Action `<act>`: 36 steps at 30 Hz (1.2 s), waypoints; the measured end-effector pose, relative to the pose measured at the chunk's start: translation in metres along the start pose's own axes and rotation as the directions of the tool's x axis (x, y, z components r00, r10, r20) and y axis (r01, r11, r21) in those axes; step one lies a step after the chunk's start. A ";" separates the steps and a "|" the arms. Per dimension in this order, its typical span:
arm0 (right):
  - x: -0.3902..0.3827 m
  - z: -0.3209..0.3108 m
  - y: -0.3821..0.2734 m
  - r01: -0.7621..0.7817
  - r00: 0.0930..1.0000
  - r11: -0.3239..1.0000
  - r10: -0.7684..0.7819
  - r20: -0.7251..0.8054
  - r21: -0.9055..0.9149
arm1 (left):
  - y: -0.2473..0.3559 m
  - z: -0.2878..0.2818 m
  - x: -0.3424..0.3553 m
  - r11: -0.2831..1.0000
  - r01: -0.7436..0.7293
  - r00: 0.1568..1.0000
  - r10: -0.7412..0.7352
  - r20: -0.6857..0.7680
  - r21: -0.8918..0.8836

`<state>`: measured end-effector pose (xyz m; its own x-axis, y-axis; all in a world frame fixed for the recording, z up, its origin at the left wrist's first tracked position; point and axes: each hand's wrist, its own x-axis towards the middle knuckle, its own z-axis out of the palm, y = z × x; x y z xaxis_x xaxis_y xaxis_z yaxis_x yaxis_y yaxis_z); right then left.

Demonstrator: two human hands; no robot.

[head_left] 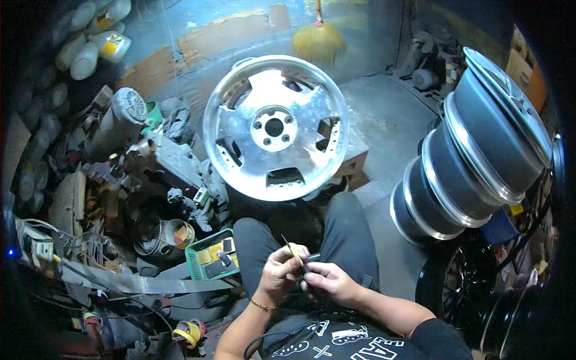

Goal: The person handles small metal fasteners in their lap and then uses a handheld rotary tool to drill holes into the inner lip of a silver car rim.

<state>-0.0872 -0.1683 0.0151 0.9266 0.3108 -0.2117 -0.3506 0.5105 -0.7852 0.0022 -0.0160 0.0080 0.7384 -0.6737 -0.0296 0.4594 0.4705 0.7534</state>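
Both my hands are together above my lap, close to my body. My left hand (281,270), with a gold bracelet at its wrist, is closed on a thin dark pointed tool (286,242) whose tip points up and left. A small yellowish piece (297,258) shows by its fingertips. My right hand (331,279) is closed beside it, fingers touching a small dark cylindrical part (312,258); whether this belongs to the same tool is hidden. Just beyond my knees, a polished silver car wheel rim (300,127) lies face up on a support.
To the right leans a stack of several wheel rims (441,174), with a black rim (465,282) below. By my left knee sits a green basket (195,264) of abrasive pads. Dusty tools and plastic bottles (111,45) crowd the left. A straw broom (318,42) stands at the back.
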 end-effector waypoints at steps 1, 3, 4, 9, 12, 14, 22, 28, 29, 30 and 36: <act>-0.001 -0.002 -0.005 -0.183 0.978 0.946 0.149 0.146 0.266 | 0.000 -0.003 0.002 1.000 -0.022 0.994 0.022 0.111 0.001; 0.004 -0.006 0.018 -0.343 0.879 0.740 0.036 0.476 0.579 | -0.011 -0.008 0.014 0.976 -0.076 0.878 0.161 0.450 -0.202; 0.004 -0.003 0.018 -0.364 0.863 0.716 0.020 0.504 0.596 | -0.009 -0.007 0.019 0.973 -0.059 0.852 0.166 0.497 -0.223; 0.013 -0.002 0.000 0.029 0.999 0.999 -0.030 0.029 0.036 | 0.014 -0.010 0.002 0.997 0.045 0.995 -0.038 -0.097 0.067; 0.019 0.004 0.002 0.189 0.959 0.836 -0.271 -0.088 -0.514 | 0.009 0.008 -0.006 0.943 -0.024 0.952 0.124 -0.281 0.333; 0.022 0.005 0.006 0.247 0.721 0.230 -0.693 0.020 -0.941 | 0.006 0.019 -0.005 0.920 -0.038 0.936 0.169 -0.308 0.391; 0.006 0.004 -0.008 -0.142 0.980 0.971 0.111 0.165 0.190 | -0.003 -0.011 0.008 0.988 -0.089 0.961 0.118 0.249 -0.124; 0.008 -0.001 -0.009 -0.058 0.993 0.989 0.043 0.113 0.136 | 0.007 0.006 -0.001 0.992 0.119 0.986 -0.114 -0.122 0.042; 0.009 0.001 -0.007 0.004 0.998 1.000 -0.004 0.065 -0.002 | 0.004 0.001 0.000 0.992 0.122 0.985 -0.116 -0.125 0.043; 0.009 0.002 -0.006 0.003 0.998 1.000 -0.003 0.066 0.002 | -0.001 -0.007 0.002 0.998 0.009 0.999 -0.006 -0.039 0.065; 0.009 0.000 0.014 -0.267 0.918 0.839 0.071 0.391 0.474 | -0.006 -0.004 0.004 0.987 -0.064 0.944 0.107 0.311 -0.144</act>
<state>-0.0837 -0.1588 0.0024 0.7721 0.6351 -0.0227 -0.6063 0.7254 -0.3257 0.0043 -0.0195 0.0005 0.5927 -0.7632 0.2573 0.4772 0.5901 0.6511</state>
